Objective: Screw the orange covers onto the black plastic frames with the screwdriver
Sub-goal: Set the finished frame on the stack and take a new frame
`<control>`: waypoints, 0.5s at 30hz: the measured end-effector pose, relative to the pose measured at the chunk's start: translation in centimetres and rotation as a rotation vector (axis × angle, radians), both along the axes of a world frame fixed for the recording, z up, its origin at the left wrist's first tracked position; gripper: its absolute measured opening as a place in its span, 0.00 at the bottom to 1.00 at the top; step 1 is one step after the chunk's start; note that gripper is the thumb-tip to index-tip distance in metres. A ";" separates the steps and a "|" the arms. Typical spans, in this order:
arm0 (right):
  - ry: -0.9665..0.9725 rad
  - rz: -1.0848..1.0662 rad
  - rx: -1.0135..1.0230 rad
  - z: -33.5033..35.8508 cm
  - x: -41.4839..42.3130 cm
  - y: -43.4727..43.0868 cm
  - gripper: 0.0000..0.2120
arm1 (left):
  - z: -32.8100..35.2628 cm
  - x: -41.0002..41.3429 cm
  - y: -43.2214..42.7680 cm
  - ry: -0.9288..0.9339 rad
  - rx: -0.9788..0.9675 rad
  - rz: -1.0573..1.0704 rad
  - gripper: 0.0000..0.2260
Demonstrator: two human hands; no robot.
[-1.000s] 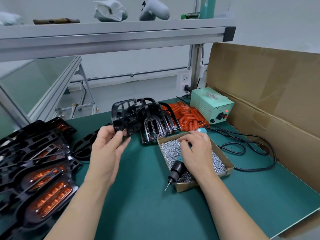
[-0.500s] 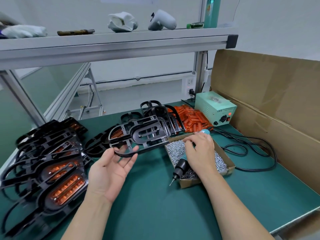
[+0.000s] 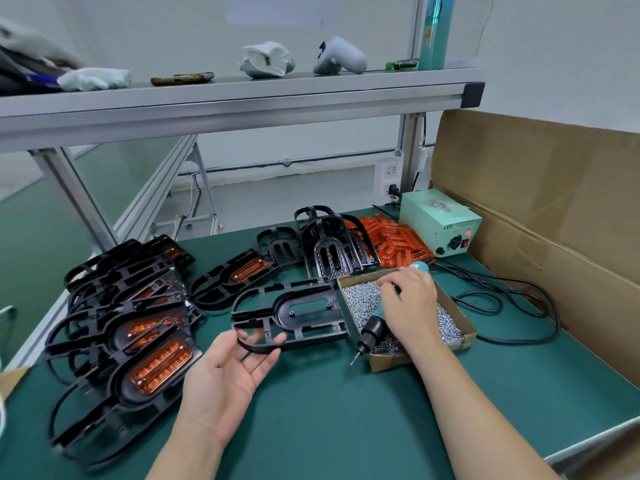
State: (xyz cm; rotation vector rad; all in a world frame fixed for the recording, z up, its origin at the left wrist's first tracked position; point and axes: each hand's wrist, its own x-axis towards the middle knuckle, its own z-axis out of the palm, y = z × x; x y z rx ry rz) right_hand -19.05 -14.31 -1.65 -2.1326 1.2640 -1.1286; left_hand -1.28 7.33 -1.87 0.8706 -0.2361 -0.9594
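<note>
Green matting covers the table (image 3: 329, 410) in the head view. The left hand (image 3: 228, 379) lies palm up, its fingers (image 3: 266, 358) straight and spread apart, gripping nothing. The near curved rim of a bare black plastic frame (image 3: 304, 313) lies across the fingertips, and the rest of that frame rests flat on the table just beyond them.

The right hand (image 3: 410, 306) is over a shallow cardboard box (image 3: 467, 336) of small silver screws (image 3: 360, 299), its fingers curled tight round a teal-and-black electric screwdriver (image 3: 372, 332). The tool's black nose sticks out below the palm, and its thin bit points down and left past the box's near corner, just beside the frame's right end. Whether the fingertips also pinch a screw cannot be told.

Behind the box stands a cluster of upright black frames (image 3: 329, 251), with a heap of loose orange translucent covers (image 3: 391, 240) to their right, well apart from both hands. A frame fitted with an orange cover (image 3: 239, 275) lies behind the bare one, and a stack of finished frames (image 3: 149, 341) fills the table's left. A pale green power unit (image 3: 440, 226) sits at the back right.
</note>
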 end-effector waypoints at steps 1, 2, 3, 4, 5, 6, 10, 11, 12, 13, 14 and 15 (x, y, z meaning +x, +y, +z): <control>-0.002 0.001 0.006 0.0 0.0 0.0 0.10 | -0.1 -0.2 0.3 -0.017 0.029 0.007 0.06; -0.007 0.003 0.011 0.0 0.0 0.1 0.10 | -0.2 -0.4 0.6 -0.036 0.060 0.016 0.07; -0.013 0.005 0.014 0.0 0.0 0.1 0.10 | -0.2 -0.6 0.9 -0.054 0.086 0.026 0.07; -0.017 0.006 0.017 0.1 0.0 0.1 0.10 | -0.2 -0.8 1.1 -0.068 0.106 0.035 0.07; -0.019 0.008 0.022 0.1 -0.1 0.1 0.10 | -0.1 -0.9 1.5 -0.083 0.121 0.041 0.07; -0.019 0.008 0.026 0.1 -0.1 0.1 0.10 | -0.1 -1.1 1.8 -0.097 0.134 0.048 0.05; -0.020 0.009 0.031 0.2 -0.1 0.2 0.10 | 0.0 -1.9 2.9 -0.132 0.196 0.119 0.07; -0.018 0.008 0.030 0.2 -0.1 0.2 0.10 | 0.1 -2.0 3.0 -0.167 0.242 0.138 0.09; -0.015 0.007 0.030 0.2 -0.1 0.2 0.10 | 0.1 -2.0 3.1 -0.210 0.301 0.147 0.11; -0.011 0.004 0.031 0.2 0.0 0.2 0.10 | 0.0 -2.2 3.0 -0.279 0.371 0.149 0.13; -0.006 0.002 0.033 0.2 0.0 0.2 0.10 | -0.2 -2.2 3.0 -0.402 0.464 0.154 0.13; -0.003 0.000 0.034 0.2 -0.1 0.2 0.10 | -0.5 -2.2 2.9 -0.584 0.578 0.161 0.13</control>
